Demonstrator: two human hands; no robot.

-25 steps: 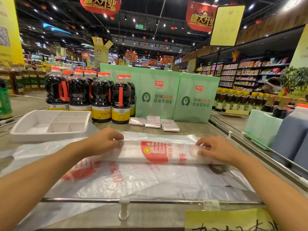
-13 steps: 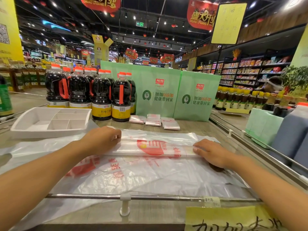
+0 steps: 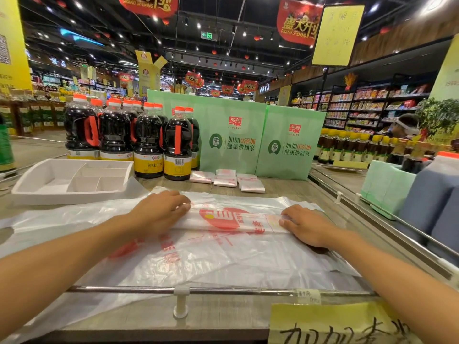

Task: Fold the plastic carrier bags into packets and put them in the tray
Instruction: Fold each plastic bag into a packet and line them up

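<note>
Two hands lie flat on one bag: the left hand (image 3: 161,210) presses palm-down on the left end of a long folded strip of thin translucent white plastic carrier bag with red print (image 3: 231,220), and the right hand (image 3: 306,225) presses straight fingers on its right end, neither curled round anything. The strip lies across the middle of the wooden surface (image 3: 223,316), on a spread layer of loose bags of the same film (image 3: 198,265). The likely trouble is slip: film on film gives little hold (and the fold looks springy), so lifting either hand could let it open or skew, and dragging it could pull the layer below toward the near edge. The white moulded compartment tray (image 3: 29,192) stands at the far left corner, well apart from the strip; small folded packets (image 3: 224,180) lie by the far edge. How many layers the strip has, and how many bags lie beneath, cannot be made out; the left thumb is hidden.
</note>
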